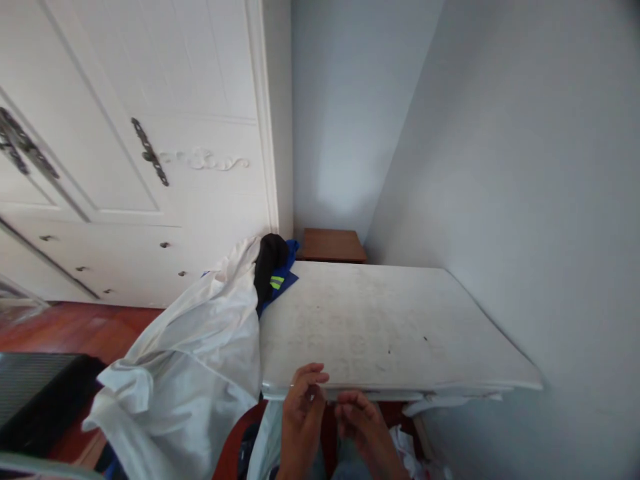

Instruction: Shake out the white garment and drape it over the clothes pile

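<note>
My left hand (304, 408) is raised at the front edge of a white desk (350, 320), its fingers bent and apart from the thumb, with nothing visible in it. Just to its right, my right hand (361, 420) is held a little lower, in front of the same edge. Its fingers curl in toward the thumb; whether anything small is between them cannot be made out. A gap separates the two hands. Left of my left hand, a large white cloth garment (200, 360) hangs draped beside the desk.
A black cloth (270, 263) and a blue garment with a yellow reflective stripe (283, 280) lie at the desk's left corner. Behind are a white wardrobe (210, 87) and a brown wooden cabinet (333, 245). A grey wall (525, 167) bounds the right; a black object (50, 393) stands lower left.
</note>
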`<state>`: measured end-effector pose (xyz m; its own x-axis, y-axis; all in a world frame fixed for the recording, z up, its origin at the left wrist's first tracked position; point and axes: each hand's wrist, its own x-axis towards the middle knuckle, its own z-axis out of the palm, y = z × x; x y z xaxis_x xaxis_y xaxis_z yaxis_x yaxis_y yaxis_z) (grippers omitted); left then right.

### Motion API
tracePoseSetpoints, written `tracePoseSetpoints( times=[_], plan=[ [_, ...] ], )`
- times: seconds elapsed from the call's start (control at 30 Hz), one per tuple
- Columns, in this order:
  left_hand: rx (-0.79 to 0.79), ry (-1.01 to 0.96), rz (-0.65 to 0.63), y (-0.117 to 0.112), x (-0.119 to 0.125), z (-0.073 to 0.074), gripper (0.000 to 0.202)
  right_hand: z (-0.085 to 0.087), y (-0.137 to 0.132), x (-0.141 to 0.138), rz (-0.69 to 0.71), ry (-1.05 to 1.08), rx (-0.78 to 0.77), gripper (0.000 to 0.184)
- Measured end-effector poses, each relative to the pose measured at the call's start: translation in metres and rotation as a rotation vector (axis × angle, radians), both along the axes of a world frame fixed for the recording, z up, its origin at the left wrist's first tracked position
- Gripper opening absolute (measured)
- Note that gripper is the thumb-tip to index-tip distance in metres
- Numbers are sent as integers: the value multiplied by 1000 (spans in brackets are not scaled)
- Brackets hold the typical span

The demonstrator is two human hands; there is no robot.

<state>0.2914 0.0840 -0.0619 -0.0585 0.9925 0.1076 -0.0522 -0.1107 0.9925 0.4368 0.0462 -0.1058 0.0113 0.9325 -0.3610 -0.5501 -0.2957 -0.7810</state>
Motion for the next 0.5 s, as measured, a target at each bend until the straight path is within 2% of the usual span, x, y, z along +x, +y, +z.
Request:
tracePoseSetpoints(
  times=[0.13,0.27,0.37,0.5],
  plan=[
    [-35,22,-48,-13,19,-9,33,7,-1,2,150,-112,76,48],
    [43,141,-41,-27,19,-13,33,10,1,14,228,-239,67,52],
    [110,206,-73,-38,20,-20,31,-2,-2,25,312,-266,67,56],
    [155,158,4,-54,38,-38,35,-27,-15,43,427,-257,30,58]
  ],
)
